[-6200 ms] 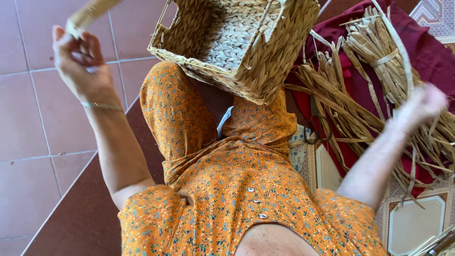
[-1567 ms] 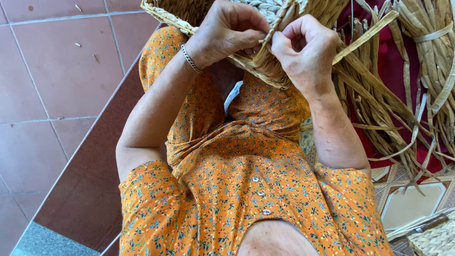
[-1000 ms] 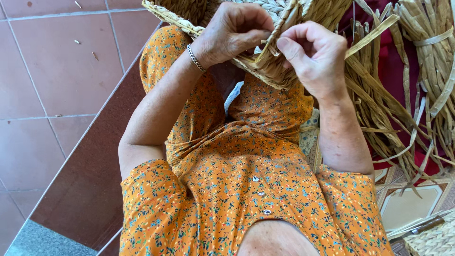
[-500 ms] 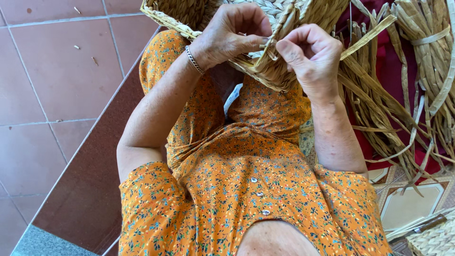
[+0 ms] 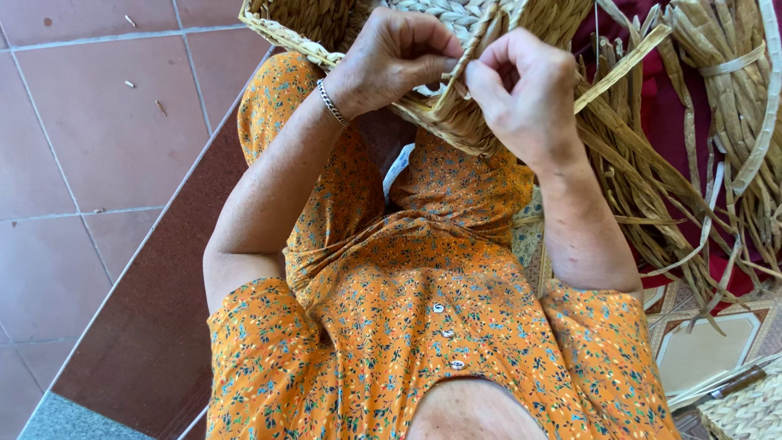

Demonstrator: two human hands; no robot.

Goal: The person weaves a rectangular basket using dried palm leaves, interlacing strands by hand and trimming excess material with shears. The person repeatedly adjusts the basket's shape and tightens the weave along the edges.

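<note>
A woven straw basket (image 5: 314, 28) rests on my knees at the top of the head view, its near rim facing me. My left hand (image 5: 395, 57) grips that rim, fingers curled over the weave, a metal bracelet on the wrist. My right hand (image 5: 525, 94) is closed just beside it, pinching a flat dried straw strand (image 5: 623, 65) that runs up and right from the rim. Both hands nearly touch at the rim's edge. The basket's far side is cut off by the frame.
A pile of dried straw strands (image 5: 692, 155) lies on a dark red cloth (image 5: 737, 281) to my right. Red floor tiles (image 5: 90, 138) spread to the left. Another woven piece (image 5: 745, 411) and a dark-handled tool (image 5: 717, 391) sit at the bottom right. I wear an orange flowered dress.
Long before, my arms were spread wide, left holding a strand up, right reaching to the straw pile. Both hands have since come to the basket rim, with only small finger shifts over the last second.
</note>
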